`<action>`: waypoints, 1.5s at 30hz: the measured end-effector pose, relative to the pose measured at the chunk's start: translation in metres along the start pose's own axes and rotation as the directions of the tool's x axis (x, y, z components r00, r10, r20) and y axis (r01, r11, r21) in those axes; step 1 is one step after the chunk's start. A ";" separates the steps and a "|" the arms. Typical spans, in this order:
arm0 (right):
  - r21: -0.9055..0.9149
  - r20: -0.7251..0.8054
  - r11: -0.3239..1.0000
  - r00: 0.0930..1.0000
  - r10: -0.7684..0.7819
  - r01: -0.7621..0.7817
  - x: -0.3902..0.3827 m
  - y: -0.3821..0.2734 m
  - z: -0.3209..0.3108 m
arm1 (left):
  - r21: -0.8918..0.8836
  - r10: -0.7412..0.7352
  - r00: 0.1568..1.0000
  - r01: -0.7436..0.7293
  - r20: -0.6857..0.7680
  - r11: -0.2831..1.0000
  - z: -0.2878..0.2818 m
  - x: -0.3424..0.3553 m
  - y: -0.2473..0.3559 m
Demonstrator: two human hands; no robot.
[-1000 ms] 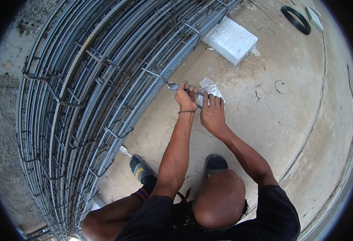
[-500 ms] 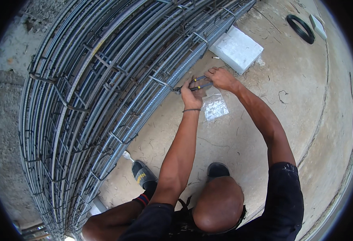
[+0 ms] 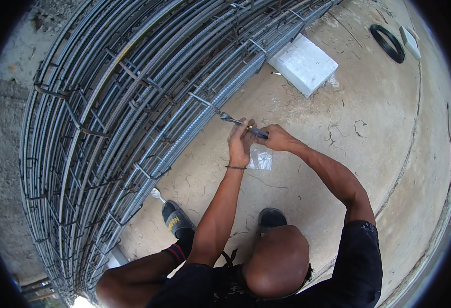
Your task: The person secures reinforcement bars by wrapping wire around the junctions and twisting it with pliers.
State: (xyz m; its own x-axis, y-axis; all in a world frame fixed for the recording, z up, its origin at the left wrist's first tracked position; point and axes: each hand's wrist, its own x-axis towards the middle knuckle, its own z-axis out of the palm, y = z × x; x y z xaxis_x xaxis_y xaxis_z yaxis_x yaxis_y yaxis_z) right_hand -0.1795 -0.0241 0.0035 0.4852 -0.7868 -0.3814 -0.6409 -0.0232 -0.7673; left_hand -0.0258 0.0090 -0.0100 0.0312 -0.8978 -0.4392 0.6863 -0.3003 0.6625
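Note:
A pair of pincers (image 3: 230,118) with dark, yellow-banded handles slants between my hands, its jaws at the lower right edge of a rebar cage (image 3: 188,134). My right hand (image 3: 281,139) is closed round the handle ends, which are squeezed together. Around the middle of the tool are the fingers of my left hand (image 3: 240,147), one crossing in front of the handles; some are slightly blurred. The jaws meet a bent bar end or wire at the cage, too small to make out. A clear plastic bag (image 3: 260,158) lies on the floor just beyond my left wrist.
A white block (image 3: 304,64) sits beside the cage at the upper right. Farther right lie a coil of black wire (image 3: 387,43) and a pale slab (image 3: 409,42). Wire scraps (image 3: 360,128) litter the concrete floor (image 3: 338,179). My sandalled feet are below my hands.
The pincers' handles have come together from a spread position. My right hand has moved down and slightly left; my left hand has shifted down too.

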 end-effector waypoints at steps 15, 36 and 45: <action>0.464 -0.121 0.875 0.988 -0.095 0.141 -0.040 -0.005 -0.002 | 0.052 0.015 0.675 0.034 -0.738 0.998 0.063 0.033 0.015; 0.927 0.252 -0.243 0.954 -0.164 -0.286 -0.043 -0.069 0.125 | 0.957 0.329 0.930 0.067 -0.163 0.284 -0.026 -0.017 0.067; 0.534 -0.431 0.838 0.888 0.157 0.111 -0.078 -0.025 0.055 | 0.929 0.471 0.860 0.007 -0.194 0.369 -0.019 -0.056 0.026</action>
State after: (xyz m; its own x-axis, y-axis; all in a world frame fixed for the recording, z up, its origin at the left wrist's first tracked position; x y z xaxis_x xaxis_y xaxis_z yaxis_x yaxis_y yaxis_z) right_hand -0.1688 0.0717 0.0238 0.0737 -0.9687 -0.2369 -0.1658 0.2224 -0.9608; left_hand 0.0046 0.0578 0.0204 0.4909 -0.8518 -0.1832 -0.4221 -0.4164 0.8053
